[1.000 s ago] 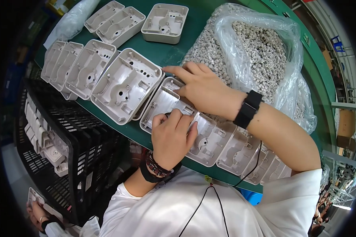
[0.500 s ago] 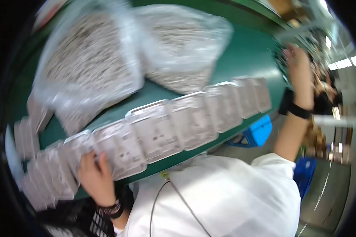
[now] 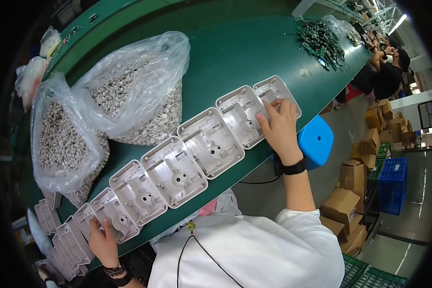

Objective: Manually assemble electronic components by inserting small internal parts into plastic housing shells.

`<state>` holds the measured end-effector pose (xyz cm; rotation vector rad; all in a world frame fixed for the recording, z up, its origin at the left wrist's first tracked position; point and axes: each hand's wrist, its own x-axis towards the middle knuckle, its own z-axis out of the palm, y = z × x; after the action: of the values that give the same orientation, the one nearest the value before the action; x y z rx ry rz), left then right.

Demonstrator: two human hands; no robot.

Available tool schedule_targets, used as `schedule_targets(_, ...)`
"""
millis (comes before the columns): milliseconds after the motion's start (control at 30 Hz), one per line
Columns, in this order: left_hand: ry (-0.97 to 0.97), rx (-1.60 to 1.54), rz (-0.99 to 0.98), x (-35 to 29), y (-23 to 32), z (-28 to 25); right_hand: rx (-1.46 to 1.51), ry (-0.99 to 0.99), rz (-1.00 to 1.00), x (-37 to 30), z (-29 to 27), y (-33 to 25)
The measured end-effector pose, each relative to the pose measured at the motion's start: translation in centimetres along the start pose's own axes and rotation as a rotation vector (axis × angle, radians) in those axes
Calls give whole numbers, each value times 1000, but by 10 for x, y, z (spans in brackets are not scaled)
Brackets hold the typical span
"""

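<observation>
— Nearest first: where are the hands now?

— Left hand (image 3: 102,241) at the near left, fingers flat on the housing at the left end (image 3: 120,216). Right hand (image 3: 279,126) at the right, fingers spread flat over the housing at the right end (image 3: 270,89) and its neighbour. Holding nothing, both open and pressing down.

— Changed from a second ago?

— Yes. Then both hands close together on overlapped housings; now well apart, one at each end. Row of grey plastic housings (image 3: 174,172) now spread along the near edge of the green table (image 3: 245,53), side by side, open side up.

— How many?

— Six clearly counted in the row. More overlapped at the near left; cannot tell the number.

— And farther?

— Just behind the row, two big clear bags of small pale parts (image 3: 139,91). Right of the table, one blue stool (image 3: 316,141). Far right, one heap of green circuit boards (image 3: 321,38), and one other person (image 3: 389,72) beyond it.
</observation>
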<state>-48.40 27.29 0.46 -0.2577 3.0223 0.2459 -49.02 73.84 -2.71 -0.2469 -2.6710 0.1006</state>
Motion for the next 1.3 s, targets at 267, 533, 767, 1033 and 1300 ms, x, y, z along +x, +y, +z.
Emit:
schedule_targets(267,-375,-590,52,-13,54,-1,178,-269,138,45,8,78)
schedule_targets(533,-883,-1087,182,-3,143,9,69,-389,45,106,35,170)
schedule_targets(767,-1057,-1233,13,12,190,-5,-29,-443,39,157,61,188)
schedule_targets(1033,-1152,-1404,-128,18,212,3,51,-431,-71,240,102,183)
schedule_targets(1300,-1197,-1669,-208,29,213,9,-5,-443,267,283,113,225)
